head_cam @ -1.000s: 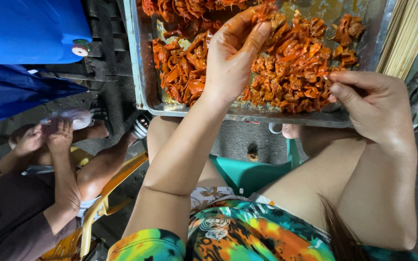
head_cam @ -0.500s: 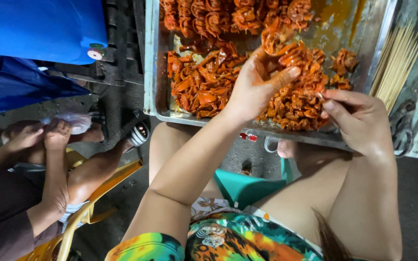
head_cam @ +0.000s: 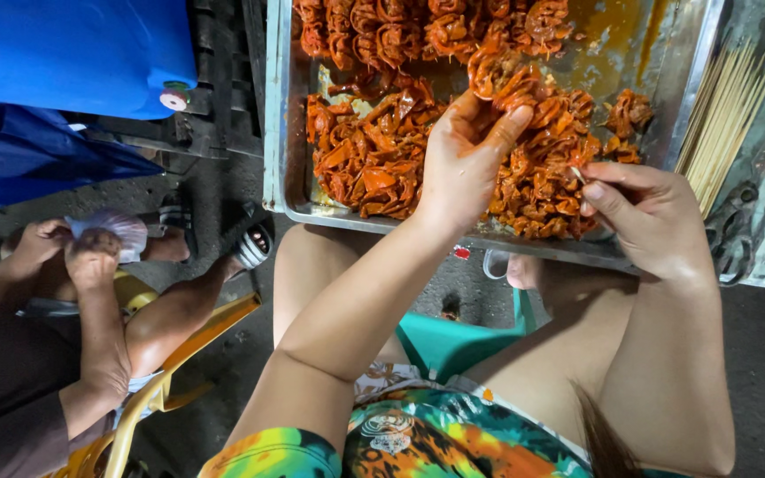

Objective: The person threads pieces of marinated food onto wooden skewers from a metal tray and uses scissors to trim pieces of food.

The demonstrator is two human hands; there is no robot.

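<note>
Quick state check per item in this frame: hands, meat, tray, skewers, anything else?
left hand: raised over the tray, pinching a piece of orange marinated meat.
right hand: at the tray's near edge, fingers closed on something thin; cannot tell what.
metal tray: partly filled, sauce-smeared bare patch at top right.
loose meat pile: heaped, unskewered.
bamboo skewers: bundled beside the tray, bare.
other person's hands: gripping a small plastic bag.

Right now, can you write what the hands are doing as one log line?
left hand: lifts orange meat piece | right hand: pinches thin skewer | metal tray: holds marinated meat | spare skewers: right of tray
</note>
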